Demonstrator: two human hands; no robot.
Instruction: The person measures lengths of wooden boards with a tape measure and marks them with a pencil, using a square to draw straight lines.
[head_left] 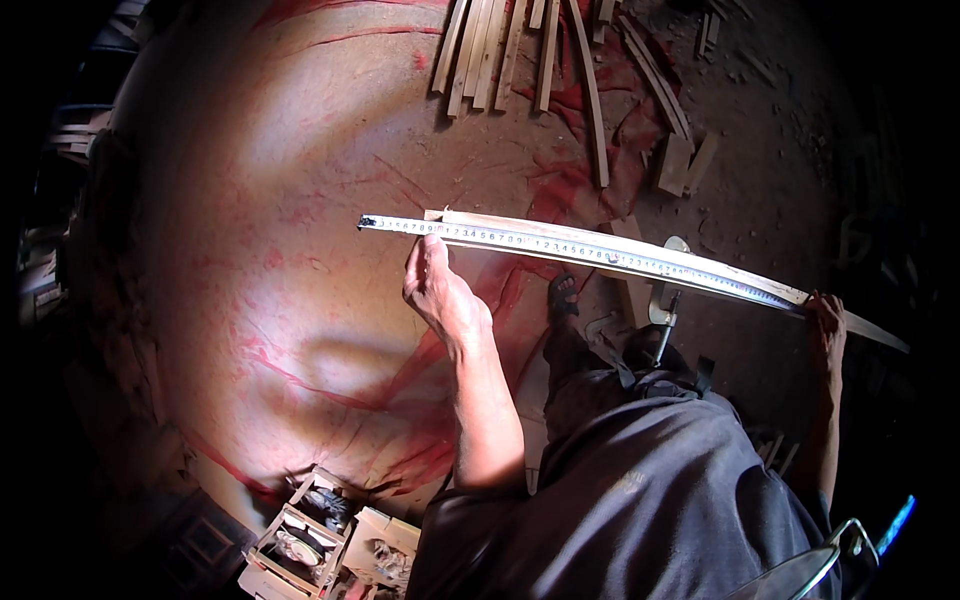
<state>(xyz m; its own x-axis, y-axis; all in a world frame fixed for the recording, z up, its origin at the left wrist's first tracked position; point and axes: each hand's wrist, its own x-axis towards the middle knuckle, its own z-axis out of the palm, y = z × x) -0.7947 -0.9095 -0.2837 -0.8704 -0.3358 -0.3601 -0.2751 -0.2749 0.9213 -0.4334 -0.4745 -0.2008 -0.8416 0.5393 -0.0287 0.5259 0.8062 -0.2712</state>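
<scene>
A long, pale wooden strip [590, 238] runs across in front of me, and a white measuring tape [560, 246] lies stretched along its near side. The dark tape end sticks out past the strip's left end. My left hand [447, 297] is closed near that end, its thumb pressed on the tape and strip and its other fingers mostly hidden. At the far right my right hand [828, 325] grips the strip and tape together. A metal clamp [663, 305] stands at the strip between my hands; what its jaw holds is partly hidden.
Several loose wooden strips [485, 55] lie on the floor ahead, with wood blocks [680, 168] to their right. Red sheeting [635, 130] is strewn over the dusty floor. A wooden box [290, 545] with compartments stands at the lower left. My foot [565, 295] shows below the strip.
</scene>
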